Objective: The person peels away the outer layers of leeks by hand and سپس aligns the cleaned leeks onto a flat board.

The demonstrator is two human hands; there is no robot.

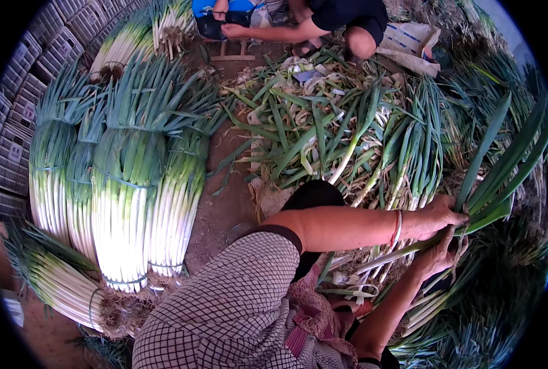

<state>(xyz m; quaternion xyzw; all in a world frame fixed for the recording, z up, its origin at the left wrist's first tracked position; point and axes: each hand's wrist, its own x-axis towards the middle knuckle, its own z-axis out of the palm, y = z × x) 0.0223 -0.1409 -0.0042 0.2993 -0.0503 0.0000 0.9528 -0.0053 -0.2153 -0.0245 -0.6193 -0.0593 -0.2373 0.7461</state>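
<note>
Out to the right, my left hand (pixel 433 219) grips a large green onion (pixel 396 258) where its leaves fan out. Just below, my right hand (pixel 435 258) has its fingers closed around the same onion, close to the left hand. Its long green leaves (pixel 495 170) spread up and to the right, while the pale stalk slants down to the left. A thin withered strip (pixel 459 260) dangles by my right fingers. Under my forearms lie more loose green onions (pixel 424 143), roots partly hidden by my left arm.
Tied bundles of green onions (pixel 126 198) stand at left, with another bundle (pixel 61 286) lying below them. Plastic crates (pixel 15 152) line the far left. Discarded leaves (pixel 297 124) cover the middle floor. Other people's arms (pixel 278 33) appear at the top, near a small wooden stool (pixel 233 57).
</note>
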